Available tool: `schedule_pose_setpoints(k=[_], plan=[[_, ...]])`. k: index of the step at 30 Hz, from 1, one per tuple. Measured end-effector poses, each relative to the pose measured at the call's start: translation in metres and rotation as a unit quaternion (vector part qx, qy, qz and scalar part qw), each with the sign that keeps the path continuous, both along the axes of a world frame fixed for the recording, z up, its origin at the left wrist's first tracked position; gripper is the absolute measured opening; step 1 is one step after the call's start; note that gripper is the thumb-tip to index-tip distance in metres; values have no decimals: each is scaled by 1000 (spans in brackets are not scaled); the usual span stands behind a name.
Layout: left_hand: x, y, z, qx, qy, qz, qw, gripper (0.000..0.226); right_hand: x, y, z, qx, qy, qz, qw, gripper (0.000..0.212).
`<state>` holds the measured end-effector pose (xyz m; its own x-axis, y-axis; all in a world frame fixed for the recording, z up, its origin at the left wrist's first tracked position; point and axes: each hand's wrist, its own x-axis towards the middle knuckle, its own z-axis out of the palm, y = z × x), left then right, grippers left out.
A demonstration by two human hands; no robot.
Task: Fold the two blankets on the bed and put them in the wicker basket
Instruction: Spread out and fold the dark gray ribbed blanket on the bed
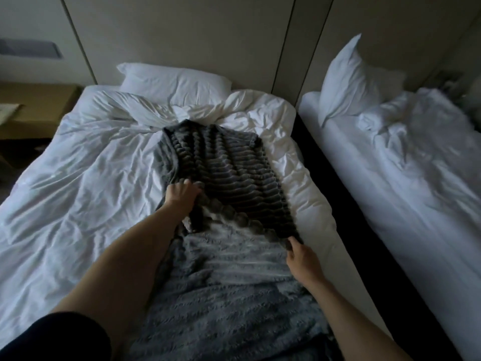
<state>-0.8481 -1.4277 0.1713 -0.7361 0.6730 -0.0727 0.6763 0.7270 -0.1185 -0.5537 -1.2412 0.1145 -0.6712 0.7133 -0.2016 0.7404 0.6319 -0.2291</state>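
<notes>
A dark grey ribbed blanket [223, 170] lies lengthwise on the white duvet [86, 183] of the near bed. Its near edge overlaps a lighter grey fuzzy blanket [229, 290] that spreads toward me. My left hand [182, 194] grips the dark blanket's near left edge, fingers curled into the fabric. At the near right corner of that same blanket, my right hand [299, 254] pinches the cloth. No wicker basket is in view.
A white pillow [177, 82] rests at the head of the near bed. A second bed [416, 178] with white bedding and an upright pillow [356, 82] stands to the right across a dark gap [346, 204]. A wooden nightstand [33, 108] is at left.
</notes>
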Motion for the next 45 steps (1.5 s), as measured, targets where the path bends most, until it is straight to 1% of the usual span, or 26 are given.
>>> schedule_pose_setpoints(k=[3,5,7,10,11,12,15,17,18,20,21,22,24,25,26,28,30,33,35,36,38,39,40,42,44,45], plan=[[-22,1,11,76,-43,100,991,28,14,10,0,-6,-37,-63,997,47],[-28,14,15,155,-127,171,965,29,22,15,-5,-7,-67,-90,994,46],[-23,42,18,239,-231,210,919,29,23,20,-13,-6,-88,-111,990,46],[-7,96,13,328,-387,238,828,34,15,32,-27,-28,-103,-130,986,38],[-4,116,10,336,-415,245,809,36,13,40,-32,-39,-107,-138,984,36],[-3,135,5,338,-423,248,803,39,11,50,-38,-50,-104,-147,982,37],[-17,194,-18,356,-388,240,815,40,7,88,-63,-62,-63,-168,982,36],[-33,234,-37,377,-346,230,828,36,5,115,-90,-43,-38,-164,985,23],[-40,254,-48,379,-321,225,838,37,4,127,-105,-37,-33,-156,987,16],[-46,291,-71,361,-268,196,871,39,0,146,-136,-61,-34,-146,987,16],[-44,306,-86,335,-246,164,895,40,-1,153,-152,-91,-34,-149,984,19],[-38,317,-104,291,-233,118,920,43,-2,159,-167,-134,-37,-155,978,31],[-17,325,-147,145,-231,33,962,57,-5,161,-189,-204,-36,-158,966,65],[-3,325,-167,61,-224,-1,973,64,-6,158,-196,-200,-19,-162,966,72],[13,324,-183,2,-212,-41,976,68,-7,155,-200,-170,12,-168,971,72],[42,327,-207,-34,-168,-160,972,68,-8,153,-202,-91,83,-175,977,54],[63,336,-222,-45,-111,-319,940,59,-7,156,-203,-39,148,-151,977,33],[66,352,-222,-65,-39,-482,873,42,-6,160,-203,-42,183,-119,975,24],[56,359,-212,-40,-3,-540,841,25,-10,161,-202,-84,200,-116,969,24],[49,361,-206,-22,-6,-542,840,26,-13,160,-201,-113,203,-120,965,25],[32,362,-199,9,0,-504,863,44,-17,159,-199,-177,199,-141,954,30],[27,360,-195,20,19,-469,883,40,-19,160,-199,-200,188,-149,950,32],[23,359,-192,25,39,-429,902,28,-19,160,-199,-212,174,-149,950,33],[18,358,-189,-31,72,-359,930,16,-18,159,-199,-217,146,-145,954,32],[25,357,-191,-94,61,-290,950,23,-12,157,-199,-215,119,-150,958,32],[29,356,-195,-85,34,-272,958,29,-7,154,-200,-211,103,-148,961,34]])
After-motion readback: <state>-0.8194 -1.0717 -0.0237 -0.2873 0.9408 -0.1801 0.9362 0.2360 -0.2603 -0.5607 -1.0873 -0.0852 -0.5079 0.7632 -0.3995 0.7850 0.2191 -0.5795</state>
